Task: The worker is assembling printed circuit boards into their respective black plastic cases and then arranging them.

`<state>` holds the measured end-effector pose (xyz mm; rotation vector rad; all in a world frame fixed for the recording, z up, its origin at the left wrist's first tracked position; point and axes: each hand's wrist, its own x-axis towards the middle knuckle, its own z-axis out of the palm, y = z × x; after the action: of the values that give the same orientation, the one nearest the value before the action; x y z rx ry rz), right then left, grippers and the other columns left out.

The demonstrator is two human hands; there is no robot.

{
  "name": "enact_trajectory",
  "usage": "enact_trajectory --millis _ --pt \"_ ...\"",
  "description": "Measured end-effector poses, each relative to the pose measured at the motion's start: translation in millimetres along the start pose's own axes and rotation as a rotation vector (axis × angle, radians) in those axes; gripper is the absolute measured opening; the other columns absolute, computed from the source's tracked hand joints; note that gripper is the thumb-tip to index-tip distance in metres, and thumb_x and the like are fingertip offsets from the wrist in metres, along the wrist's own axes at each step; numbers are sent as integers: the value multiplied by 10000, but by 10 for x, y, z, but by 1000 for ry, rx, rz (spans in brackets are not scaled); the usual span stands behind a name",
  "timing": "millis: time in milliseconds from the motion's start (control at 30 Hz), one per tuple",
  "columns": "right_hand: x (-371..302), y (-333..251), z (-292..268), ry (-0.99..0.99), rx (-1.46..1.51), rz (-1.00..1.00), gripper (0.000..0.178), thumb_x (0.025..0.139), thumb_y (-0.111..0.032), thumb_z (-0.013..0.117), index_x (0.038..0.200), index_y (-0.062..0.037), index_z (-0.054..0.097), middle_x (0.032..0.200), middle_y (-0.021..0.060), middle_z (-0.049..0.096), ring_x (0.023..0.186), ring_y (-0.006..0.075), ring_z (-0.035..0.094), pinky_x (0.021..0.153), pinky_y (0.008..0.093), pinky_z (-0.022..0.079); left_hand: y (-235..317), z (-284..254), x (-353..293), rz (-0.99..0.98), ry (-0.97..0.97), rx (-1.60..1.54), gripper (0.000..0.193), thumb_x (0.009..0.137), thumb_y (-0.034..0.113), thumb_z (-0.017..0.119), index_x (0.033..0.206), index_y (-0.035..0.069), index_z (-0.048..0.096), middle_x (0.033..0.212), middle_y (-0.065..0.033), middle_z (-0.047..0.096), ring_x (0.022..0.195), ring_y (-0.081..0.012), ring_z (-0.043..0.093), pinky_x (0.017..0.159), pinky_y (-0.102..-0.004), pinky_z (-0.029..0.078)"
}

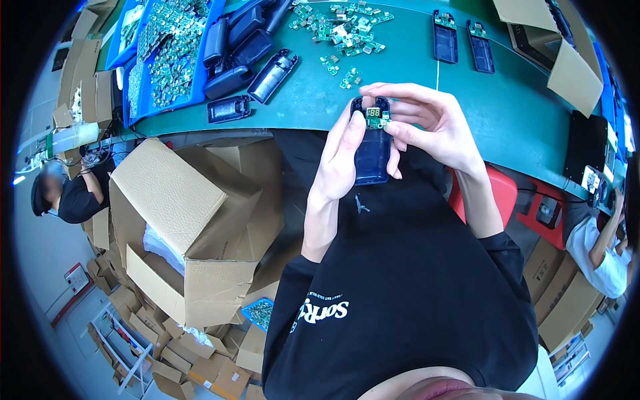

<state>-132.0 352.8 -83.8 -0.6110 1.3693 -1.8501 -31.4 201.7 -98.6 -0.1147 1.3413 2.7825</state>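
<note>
My left hand (pixel 337 163) is closed around a dark blue plastic casing (pixel 372 160), an open half-shell held upright just off the table's near edge. A small green circuit board (pixel 375 120) with a little digit display sits at the casing's top end. My right hand (pixel 440 127) pinches this board at its right side between thumb and fingers, and my left thumb presses beside it. Whether the board is fully seated cannot be seen. Beyond my hands lie loose circuit boards (pixel 347 32) in a scattered heap on the green table (pixel 400 63).
Blue trays (pixel 200 87) full of small boards stand at the far left, beside a pile of dark casings (pixel 243 50). Two casings with boards (pixel 445 40) lie far right, near an open carton (pixel 573 73). A large cardboard box (pixel 220 287) stands left of me; a red chair (pixel 500 193) is right.
</note>
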Motion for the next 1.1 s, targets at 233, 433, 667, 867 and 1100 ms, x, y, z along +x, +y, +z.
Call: enact_trajectory --millis 233,433,667,867,1100 --pt "-13 8 -60 58 -148 83 464 859 40 642 1315 27 554 1345 161 572 1012 164 649 767 267 549 -56 -58 81 -46 -25 38 463 1070 364 295 1340 -5 366 881 -171 606 631 -217 632 576 -347 575" --pt "11 35 -116 56 -538 -170 599 786 -43 723 1348 -1 521 1374 148 543 1216 249 550 994 368 463 -213 -51 207 -31 45 -35 486 1069 399 276 1312 -6 394 870 -146 603 618 -198 622 572 -338 573" --pt "-122 -150 18 -20 -1139 -342 870 681 -130 807 1449 -56 407 1483 159 395 1361 341 394 1123 436 338 -292 -42 312 -64 42 -26 543 1064 452 257 1307 -5 420 917 -122 608 706 -167 639 639 -306 562" --pt "48 -215 -165 9 -1216 -326 976 636 -201 846 1482 -107 367 1462 143 398 1371 342 368 1136 436 320 -299 -101 396 91 272 391 492 1062 411 350 1255 -24 476 969 -104 621 847 -153 646 721 -300 527" --pt "652 -44 -853 191 -1433 -397 1013 638 -281 854 1503 -187 336 1430 145 425 1362 332 380 1158 464 270 154 -866 300 493 710 1620 346 928 170 625 1237 33 555 1162 -162 585 1094 -305 554 916 -409 454"
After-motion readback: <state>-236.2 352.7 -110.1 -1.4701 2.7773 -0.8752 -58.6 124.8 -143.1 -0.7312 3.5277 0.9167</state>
